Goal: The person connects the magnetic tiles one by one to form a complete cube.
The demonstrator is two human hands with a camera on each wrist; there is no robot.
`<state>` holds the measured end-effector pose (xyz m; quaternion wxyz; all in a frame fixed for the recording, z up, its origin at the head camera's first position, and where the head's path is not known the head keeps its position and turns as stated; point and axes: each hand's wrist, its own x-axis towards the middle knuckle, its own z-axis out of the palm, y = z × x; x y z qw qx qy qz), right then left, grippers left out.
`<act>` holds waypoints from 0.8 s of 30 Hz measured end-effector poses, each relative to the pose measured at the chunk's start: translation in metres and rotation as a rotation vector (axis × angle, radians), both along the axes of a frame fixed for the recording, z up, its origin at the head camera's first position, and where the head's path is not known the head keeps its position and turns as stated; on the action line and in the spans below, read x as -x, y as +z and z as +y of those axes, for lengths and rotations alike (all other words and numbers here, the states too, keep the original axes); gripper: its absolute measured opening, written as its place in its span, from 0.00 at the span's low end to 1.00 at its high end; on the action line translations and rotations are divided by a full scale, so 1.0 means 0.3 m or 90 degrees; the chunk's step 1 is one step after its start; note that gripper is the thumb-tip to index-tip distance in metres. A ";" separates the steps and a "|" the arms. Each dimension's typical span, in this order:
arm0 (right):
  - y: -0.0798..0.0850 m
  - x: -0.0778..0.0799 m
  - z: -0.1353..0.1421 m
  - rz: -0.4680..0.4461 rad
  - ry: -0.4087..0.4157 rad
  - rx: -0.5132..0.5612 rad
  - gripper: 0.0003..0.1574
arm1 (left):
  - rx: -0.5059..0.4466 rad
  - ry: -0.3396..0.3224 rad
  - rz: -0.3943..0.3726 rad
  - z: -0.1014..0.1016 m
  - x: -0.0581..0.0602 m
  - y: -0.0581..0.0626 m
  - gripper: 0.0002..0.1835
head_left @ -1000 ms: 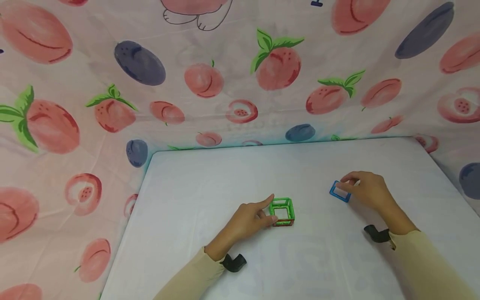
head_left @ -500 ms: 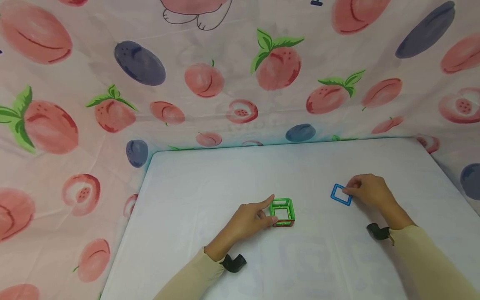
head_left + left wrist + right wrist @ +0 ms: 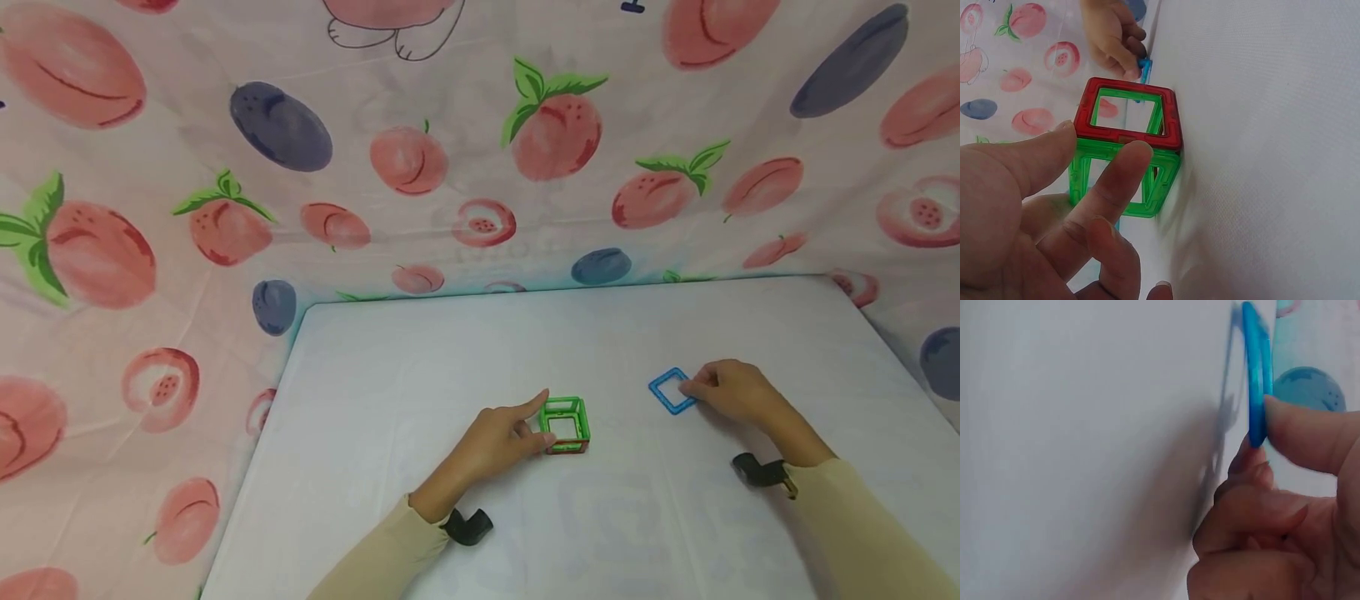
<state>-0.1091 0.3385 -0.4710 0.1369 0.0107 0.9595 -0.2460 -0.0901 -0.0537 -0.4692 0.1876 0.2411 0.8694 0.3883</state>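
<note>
Near the table's middle, my left hand (image 3: 491,442) holds an open-framed cube of green magnetic tiles (image 3: 583,419), its thumb and a finger on two sides. A red square magnetic tile (image 3: 1129,85) forms one face of that cube in the left wrist view. Farther right, my right hand (image 3: 738,392) pinches a blue square magnetic tile (image 3: 663,377) by a corner between thumb and fingers. Seen edge-on in the right wrist view, the blue tile (image 3: 1254,375) is off the white surface, its shadow beside it. Cube and blue tile are apart.
Both hands work over a white table (image 3: 420,358). A cloth printed with peaches and blue fruit (image 3: 480,167) hangs behind it and along its sides. Black curved pieces (image 3: 468,527) sit at both wrists by the beige sleeves (image 3: 390,550).
The blue tile has turned in my right hand's fingers to a diamond-like angle and shifted slightly left. The right hand has come slightly lower in view. My left hand and the cube stay put.
</note>
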 end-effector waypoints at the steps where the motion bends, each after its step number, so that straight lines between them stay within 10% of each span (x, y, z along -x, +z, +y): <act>1: 0.006 -0.003 -0.006 -0.009 0.001 0.016 0.23 | 0.000 0.001 0.001 0.000 0.000 0.000 0.35; 14: 0.063 -0.039 -0.167 -0.141 -0.090 0.309 0.21 | -0.001 0.007 -0.004 0.001 -0.002 0.007 0.35; 24: 0.098 -0.091 -0.336 -0.148 -0.069 0.393 0.22 | 0.002 0.008 -0.006 0.004 -0.002 0.005 0.35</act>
